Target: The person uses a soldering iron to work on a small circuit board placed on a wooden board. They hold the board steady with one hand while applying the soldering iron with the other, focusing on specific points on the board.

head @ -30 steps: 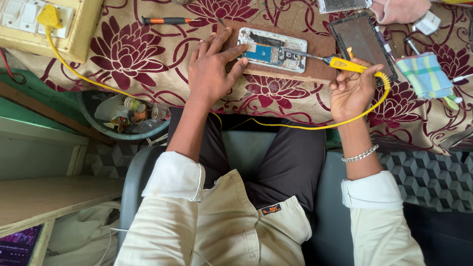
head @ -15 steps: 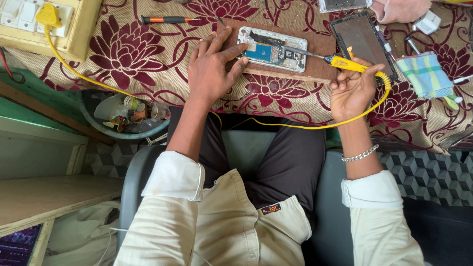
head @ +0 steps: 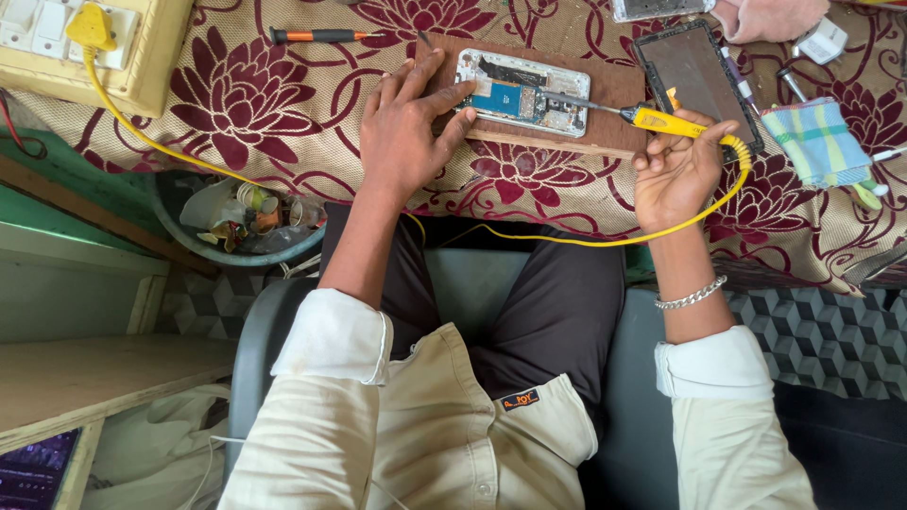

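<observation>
While left hand (head: 408,132) steadies opened phone (head: 521,93), right hand (head: 673,172) grips yellow soldering iron (head: 661,120)

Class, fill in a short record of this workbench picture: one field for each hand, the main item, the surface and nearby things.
Left hand: flat on the wooden board, fingers steadying the opened phone
Right hand: grips a yellow-handled soldering iron, tip on the phone
Cord: yellow cable across the lap
Surface: floral cloth
Nearby: orange-handled screwdriver, dark screen panel, checked cloth

Cream shirt, sleeves rolled; black trousers (head: 529,312); silver bracelet (head: 692,297).
</observation>
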